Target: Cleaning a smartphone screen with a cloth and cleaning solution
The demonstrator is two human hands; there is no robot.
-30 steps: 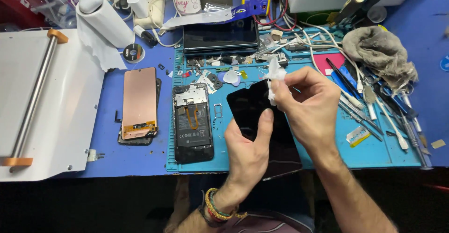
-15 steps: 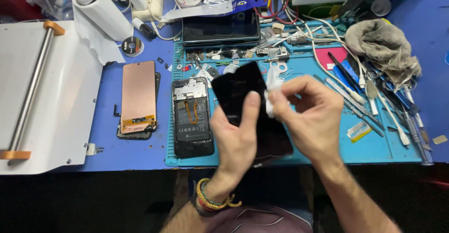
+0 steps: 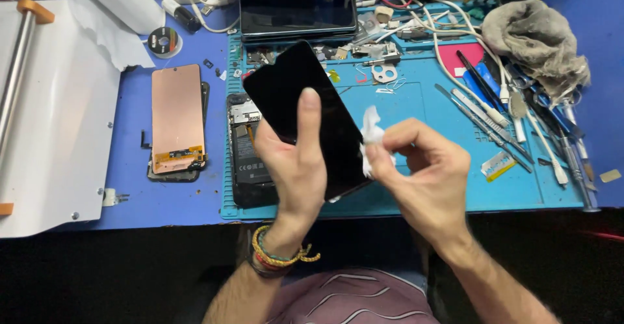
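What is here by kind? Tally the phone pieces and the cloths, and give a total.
Black screen panel, in the left hand: 1
Copper-backed panel: 1
Opened phone body: 1
Dark device at the far edge of the mat: 1
White wipe, in the right hand: 1
Grey rag: 1
Total: 6
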